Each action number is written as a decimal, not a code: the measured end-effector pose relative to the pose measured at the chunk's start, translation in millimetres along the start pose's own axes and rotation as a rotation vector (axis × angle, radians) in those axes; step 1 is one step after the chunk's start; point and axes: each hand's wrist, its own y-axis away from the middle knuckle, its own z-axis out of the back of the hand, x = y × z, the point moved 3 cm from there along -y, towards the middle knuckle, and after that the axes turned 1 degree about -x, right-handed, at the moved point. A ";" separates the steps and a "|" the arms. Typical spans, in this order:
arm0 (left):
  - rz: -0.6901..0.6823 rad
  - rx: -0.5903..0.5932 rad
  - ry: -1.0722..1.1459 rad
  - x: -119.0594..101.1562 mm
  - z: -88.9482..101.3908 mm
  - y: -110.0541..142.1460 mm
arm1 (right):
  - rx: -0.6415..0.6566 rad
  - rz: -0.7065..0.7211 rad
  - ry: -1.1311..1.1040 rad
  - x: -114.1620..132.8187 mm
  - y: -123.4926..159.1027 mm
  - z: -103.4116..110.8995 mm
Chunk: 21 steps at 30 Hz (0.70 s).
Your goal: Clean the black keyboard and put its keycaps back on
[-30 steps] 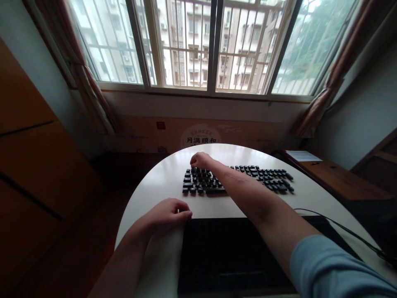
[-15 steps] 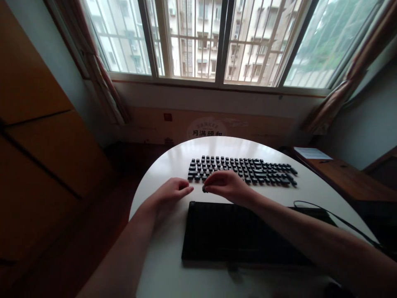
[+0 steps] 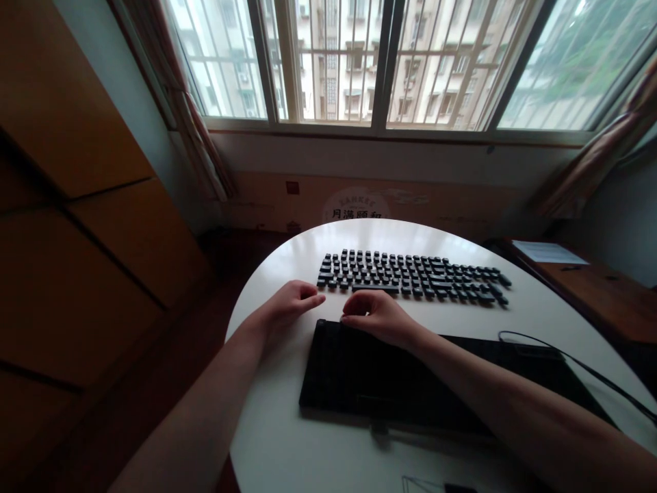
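Note:
My right hand (image 3: 380, 316) pinches a small keycap (image 3: 343, 319), mostly hidden by the fingertips, at the far left corner of a black keyboard base (image 3: 390, 376). The base lies flat on the white round table (image 3: 277, 418). Beyond it, many loose black keycaps (image 3: 410, 274) are laid out in keyboard order. On the tabletop left of the base rests my left hand (image 3: 295, 301), its fingers loosely curled and the thumb apart from them. Nothing shows in it, and its fingertips are near the left end of the keycap rows.
A black cable (image 3: 569, 352) loops over the table's right side. At the right stands a wooden desk (image 3: 610, 294) with a sheet of paper (image 3: 549, 252). Below the window is a printed wall panel (image 3: 256, 198). A wooden cabinet (image 3: 102, 239) fills the left.
My right hand has come back from the keycap rows to the base's far edge with the keycap, uncovering the long spacebar cap. My left hand stays about where it was; the view has shifted slightly.

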 end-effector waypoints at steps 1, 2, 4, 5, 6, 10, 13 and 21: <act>0.001 0.000 0.003 -0.3 -0.1 0.1 | -0.004 0.018 0.022 0.6 0.4 -0.6; 0.004 0.000 0.009 -0.6 -0.3 0.3 | -0.009 0.040 0.046 1.5 0.9 -1.2; 0.016 0.005 0.023 -1.3 -0.7 0.8 | -0.018 0.086 0.094 4.1 2.4 -2.6; 0.021 0.011 0.027 -1.7 -1.0 1.1 | -0.021 0.110 0.120 5.8 3.4 -3.3; 0.025 0.014 0.028 -2.0 -1.2 1.5 | -0.019 0.133 0.146 7.6 4.5 -4.3; 0.029 -0.005 0.028 -2.4 -1.7 2.2 | -0.022 0.222 0.242 12.6 7.9 -7.4; 0.030 -0.012 0.028 -2.5 -1.9 2.2 | -0.026 0.236 0.242 11.8 8.1 -7.5; 0.033 0.022 0.033 -5.7 -1.9 2.7 | 0.013 0.252 0.378 16.0 10.1 -9.4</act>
